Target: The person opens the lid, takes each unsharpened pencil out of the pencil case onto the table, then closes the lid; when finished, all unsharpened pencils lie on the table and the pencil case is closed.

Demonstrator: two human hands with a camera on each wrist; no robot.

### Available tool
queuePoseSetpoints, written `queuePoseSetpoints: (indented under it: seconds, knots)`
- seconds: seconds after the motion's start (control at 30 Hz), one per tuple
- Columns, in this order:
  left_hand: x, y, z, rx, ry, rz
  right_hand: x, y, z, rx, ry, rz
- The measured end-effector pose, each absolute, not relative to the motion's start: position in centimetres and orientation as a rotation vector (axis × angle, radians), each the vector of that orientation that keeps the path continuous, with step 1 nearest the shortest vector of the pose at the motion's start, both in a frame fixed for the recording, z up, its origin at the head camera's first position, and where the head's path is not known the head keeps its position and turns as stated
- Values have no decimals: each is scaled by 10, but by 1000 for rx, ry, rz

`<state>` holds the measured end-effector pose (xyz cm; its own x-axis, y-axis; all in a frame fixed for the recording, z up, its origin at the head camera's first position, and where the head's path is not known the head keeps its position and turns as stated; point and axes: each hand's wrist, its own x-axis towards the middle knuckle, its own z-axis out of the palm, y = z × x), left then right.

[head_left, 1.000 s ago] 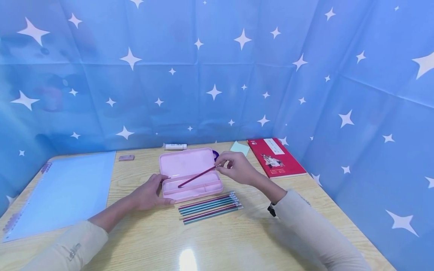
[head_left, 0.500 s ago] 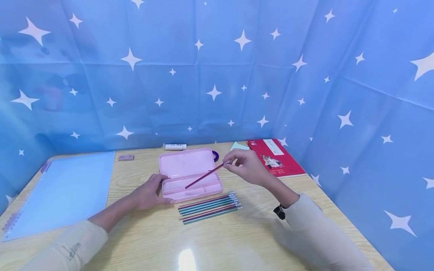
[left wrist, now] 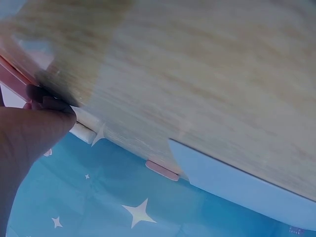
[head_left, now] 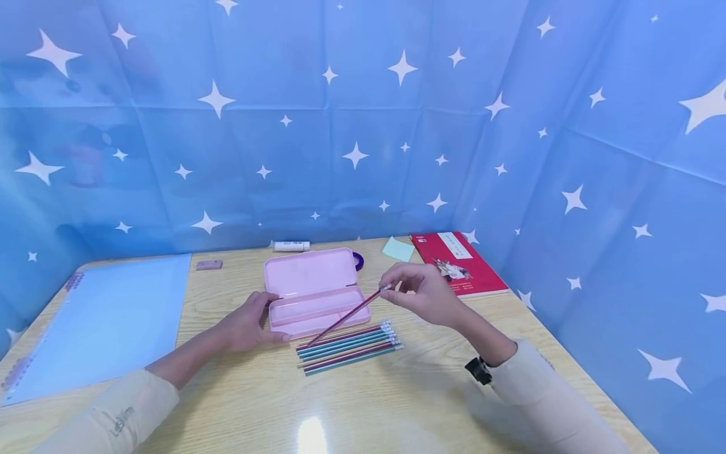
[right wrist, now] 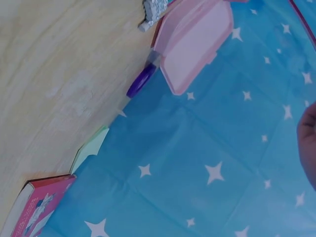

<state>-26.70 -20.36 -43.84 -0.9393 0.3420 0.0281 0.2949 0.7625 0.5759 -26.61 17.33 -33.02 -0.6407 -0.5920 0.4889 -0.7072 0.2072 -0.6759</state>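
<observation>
My left hand grips the left end of a pink pencil case, thumb at the front corner and fingers by the hinge. The case lies with its lid raised, showing a long tray and a small divider. Between thumb and fingertips, my right hand pinches a dark red pencil near its eraser end. That pencil slants down leftward, its tip overlapping a row of red, teal and tan pencils in front of the case. The right wrist view shows the held pencil and a hand edge.
Behind the case are a white tube and a purple tape roll. Pale green sticky notes and a red book lie back right. A small mauve eraser and a large light-blue sheet are left.
My right hand has moved right and toward me, bringing the pencil from over the case's tray to above the pencil row. The left hand has stayed at the case.
</observation>
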Motion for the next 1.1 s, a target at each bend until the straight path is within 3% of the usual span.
queuePoseSetpoints:
  seconds: [0.7,1.1]
  knots:
    - [-268,-204,-440,532,2864,944,-255,162,-348,1392,-2439,1420]
    - [-267,-204,-439,498,2862,936,-261,181,-361,1423,-2701,1221]
